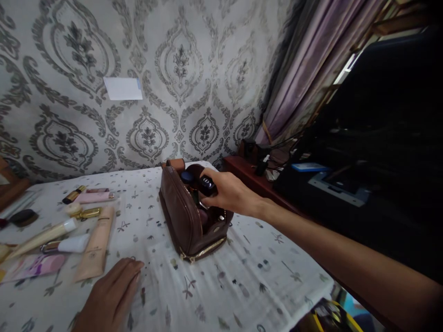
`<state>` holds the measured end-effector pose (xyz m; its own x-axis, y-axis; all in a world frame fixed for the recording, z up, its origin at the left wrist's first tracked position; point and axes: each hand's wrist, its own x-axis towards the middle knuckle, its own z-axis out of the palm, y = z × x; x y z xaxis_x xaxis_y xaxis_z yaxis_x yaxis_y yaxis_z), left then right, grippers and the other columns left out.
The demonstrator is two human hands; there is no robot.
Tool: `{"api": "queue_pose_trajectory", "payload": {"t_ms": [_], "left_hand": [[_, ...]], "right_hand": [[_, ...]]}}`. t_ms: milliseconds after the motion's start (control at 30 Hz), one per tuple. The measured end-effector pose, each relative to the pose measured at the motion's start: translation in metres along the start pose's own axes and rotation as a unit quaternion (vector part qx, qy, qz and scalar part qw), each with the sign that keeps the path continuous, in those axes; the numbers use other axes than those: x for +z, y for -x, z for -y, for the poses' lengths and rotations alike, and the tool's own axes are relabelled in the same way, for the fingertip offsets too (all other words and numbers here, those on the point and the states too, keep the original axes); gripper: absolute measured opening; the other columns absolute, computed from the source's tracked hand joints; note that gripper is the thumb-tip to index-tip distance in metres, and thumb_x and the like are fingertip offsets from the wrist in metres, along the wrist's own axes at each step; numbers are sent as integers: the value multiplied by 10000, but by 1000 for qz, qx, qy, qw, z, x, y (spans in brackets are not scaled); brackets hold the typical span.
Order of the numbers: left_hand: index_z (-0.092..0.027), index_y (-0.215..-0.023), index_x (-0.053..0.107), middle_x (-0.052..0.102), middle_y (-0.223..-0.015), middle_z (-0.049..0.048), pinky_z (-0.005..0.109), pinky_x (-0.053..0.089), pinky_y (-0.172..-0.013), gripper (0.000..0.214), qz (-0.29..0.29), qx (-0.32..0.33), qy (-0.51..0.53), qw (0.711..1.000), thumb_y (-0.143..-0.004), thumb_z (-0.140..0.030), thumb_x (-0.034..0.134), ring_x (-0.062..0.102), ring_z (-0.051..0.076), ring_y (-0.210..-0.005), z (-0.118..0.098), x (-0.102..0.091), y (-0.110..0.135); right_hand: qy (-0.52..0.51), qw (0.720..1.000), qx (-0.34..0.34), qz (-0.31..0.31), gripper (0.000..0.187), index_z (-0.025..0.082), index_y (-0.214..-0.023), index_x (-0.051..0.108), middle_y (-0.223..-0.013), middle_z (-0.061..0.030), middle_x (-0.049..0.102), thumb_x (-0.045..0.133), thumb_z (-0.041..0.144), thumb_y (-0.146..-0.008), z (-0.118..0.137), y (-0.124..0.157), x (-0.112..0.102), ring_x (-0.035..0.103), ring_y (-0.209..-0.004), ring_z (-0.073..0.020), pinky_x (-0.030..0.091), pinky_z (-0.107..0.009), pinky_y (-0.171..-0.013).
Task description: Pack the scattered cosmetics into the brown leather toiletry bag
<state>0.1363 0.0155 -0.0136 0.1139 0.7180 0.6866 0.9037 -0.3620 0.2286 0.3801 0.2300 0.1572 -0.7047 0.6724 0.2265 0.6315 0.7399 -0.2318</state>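
A brown zip pouch [182,216] stands open on the white patterned tablecloth [242,276], with small cosmetics showing inside. My right hand [230,193] reaches over its mouth, fingers pinched round a small dark round-capped item [206,184] at the pouch's top. My left hand [112,295] lies flat on the cloth near the front edge, fingers stretched out, holding nothing. Just left of that hand lies a beige tube [97,244].
Several tubes and lipsticks lie at the left: a pink tube [95,197], a cream tube [43,237], a gold-capped item [86,213]. A dark compact [24,217] sits farther left. A dark wooden sideboard [249,173] with cables stands to the right, with a curtain [304,78] behind.
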Motion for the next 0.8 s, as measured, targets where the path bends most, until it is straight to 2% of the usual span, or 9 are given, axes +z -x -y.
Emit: {"api": "queue_pose_trajectory", "payload": {"t_ms": [133,267,367,467,633,800], "left_hand": [[-250,-1089,692,773,-973,43,187,587,-758,227,30,-9,24,999,-945,-302,525,751,189,-864,0,2,1],[-244,-1056,701,773,-953,48,196,592,-733,230,48,-6,22,999,-953,-293,501,751,187,-832,0,3,2],[-245,-1057,696,778,-960,31,201,596,-736,233,35,17,-13,999,-964,-324,497,753,187,-848,3,5,6],[-248,-1080,692,782,-952,24,205,595,-734,248,32,40,-37,998,-970,-336,488,753,191,-853,5,7,7],[-260,-1101,690,779,-926,21,174,578,-759,246,39,63,-10,997,-959,-291,491,746,171,-836,3,3,0],[-263,-1101,670,776,-908,6,160,571,-741,251,40,81,-27,996,-971,-284,455,741,161,-804,2,2,-5]], "right_hand": [[163,983,-11,79,336,204,-1108,569,-1011,-56,697,693,236,-797,0,-1,10,650,-887,-221,368,-256,-606],[237,964,-55,110,353,178,-1106,585,-1058,-85,692,741,241,-796,-2,-4,15,628,-1007,-257,422,-282,-654],[267,952,-77,127,351,154,-1118,596,-1069,-106,684,743,227,-808,-1,-5,18,610,-1052,-274,455,-310,-717],[288,942,-94,145,276,132,-1106,615,-1055,-124,685,674,149,-837,1,-7,24,614,-1038,-281,459,-339,-758],[305,928,-115,178,216,104,-1063,649,-1009,-160,680,567,80,-865,-2,-11,36,612,-1021,-282,448,-356,-775],[313,927,-134,158,283,120,-1138,635,-1090,-169,635,558,88,-868,-7,-13,33,606,-1010,-282,457,-366,-781]]}}
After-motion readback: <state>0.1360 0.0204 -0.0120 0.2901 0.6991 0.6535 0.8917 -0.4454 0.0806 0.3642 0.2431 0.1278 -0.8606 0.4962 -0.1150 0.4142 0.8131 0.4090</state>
